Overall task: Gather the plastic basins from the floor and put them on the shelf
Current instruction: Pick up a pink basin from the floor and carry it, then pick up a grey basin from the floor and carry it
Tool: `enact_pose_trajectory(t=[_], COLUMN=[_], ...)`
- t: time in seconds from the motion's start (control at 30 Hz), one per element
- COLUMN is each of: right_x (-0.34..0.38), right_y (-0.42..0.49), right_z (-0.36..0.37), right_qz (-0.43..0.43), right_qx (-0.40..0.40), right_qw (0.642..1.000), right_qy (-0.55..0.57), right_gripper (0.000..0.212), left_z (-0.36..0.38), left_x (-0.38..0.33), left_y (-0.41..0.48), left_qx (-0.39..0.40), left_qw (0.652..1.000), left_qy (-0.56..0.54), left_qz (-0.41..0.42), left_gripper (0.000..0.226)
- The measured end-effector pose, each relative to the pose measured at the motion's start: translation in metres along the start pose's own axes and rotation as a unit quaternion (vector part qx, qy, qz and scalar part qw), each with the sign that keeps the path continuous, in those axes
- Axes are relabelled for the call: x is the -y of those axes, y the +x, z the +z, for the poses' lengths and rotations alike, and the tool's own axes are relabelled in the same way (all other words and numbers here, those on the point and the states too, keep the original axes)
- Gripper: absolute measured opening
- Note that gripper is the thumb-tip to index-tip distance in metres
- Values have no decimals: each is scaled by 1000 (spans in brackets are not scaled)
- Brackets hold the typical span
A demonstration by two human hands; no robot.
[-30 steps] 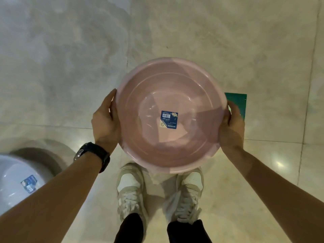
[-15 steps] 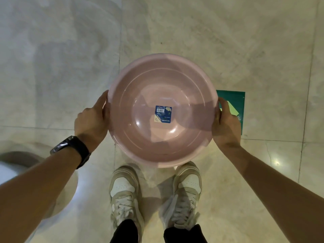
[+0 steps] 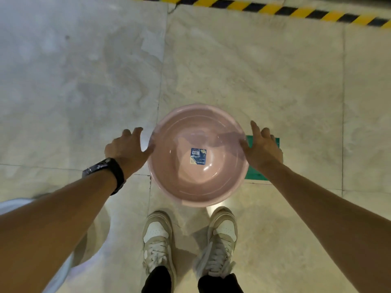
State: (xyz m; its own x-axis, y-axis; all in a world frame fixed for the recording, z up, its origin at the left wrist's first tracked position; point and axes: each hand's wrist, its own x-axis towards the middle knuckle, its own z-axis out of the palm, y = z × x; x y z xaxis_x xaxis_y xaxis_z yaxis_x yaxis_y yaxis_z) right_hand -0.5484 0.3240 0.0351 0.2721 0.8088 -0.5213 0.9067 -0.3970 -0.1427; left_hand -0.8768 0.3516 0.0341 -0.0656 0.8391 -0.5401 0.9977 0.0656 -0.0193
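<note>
A pink plastic basin (image 3: 186,187) with a blue label on its bottom sits low over the tiled floor, just ahead of my shoes. My left hand (image 3: 127,149), with a black watch on the wrist, is beside its left rim, fingers spread, thumb at the edge. On the opposite side my right hand (image 3: 262,149) has its fingers stretched out and its thumb against the rim. Neither hand wraps around the basin. A white basin (image 3: 8,206) lies at the lower left, mostly hidden by my left arm.
A green mat (image 3: 256,174) lies on the floor under the basin's right side and my right hand. Yellow-and-black hazard tape (image 3: 275,9) runs along the far floor edge. My two white shoes (image 3: 158,240) stand just behind the basin.
The pink basin has dropped lower and further from me. Both hands have loosened from gripping its rim to spread fingers beside it. The view has tilted forward, revealing the hazard tape.
</note>
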Motion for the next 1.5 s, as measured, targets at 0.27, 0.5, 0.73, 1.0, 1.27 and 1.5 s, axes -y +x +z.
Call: enact_pose_trajectory(t=[0.27,0.5,0.73,1.0,1.27,1.5], right_x=[94,180,254,267,301,361], right_y=[-89,-250,-375,-459,-533,-621], right_z=[-183,-379,-527,-587,-570,-510], right_qz=[-109,-189,-309,-422,-513,-575], right_qx=[7,-39,-139,-201,-194,-184], right_qw=[986,975,932,875,825,776], right_qy=[-125,-111,-126,-121,-138,-182], right_gripper=[95,94,91,87,81,87], left_z=[-185,-390,-545,-592,-564,-482], left_x=[7,46,94,107,144,235], left_y=[-100,-266,-407,-524,-631,-738], left_qx=[-77,-144,-265,-360,-400,-391], left_qw=[994,982,964,928,898,873], left_qy=[40,61,9,-15,-34,-82], left_qz=[67,102,9,-95,-180,-280], left_gripper=[89,91,89,84,79,76])
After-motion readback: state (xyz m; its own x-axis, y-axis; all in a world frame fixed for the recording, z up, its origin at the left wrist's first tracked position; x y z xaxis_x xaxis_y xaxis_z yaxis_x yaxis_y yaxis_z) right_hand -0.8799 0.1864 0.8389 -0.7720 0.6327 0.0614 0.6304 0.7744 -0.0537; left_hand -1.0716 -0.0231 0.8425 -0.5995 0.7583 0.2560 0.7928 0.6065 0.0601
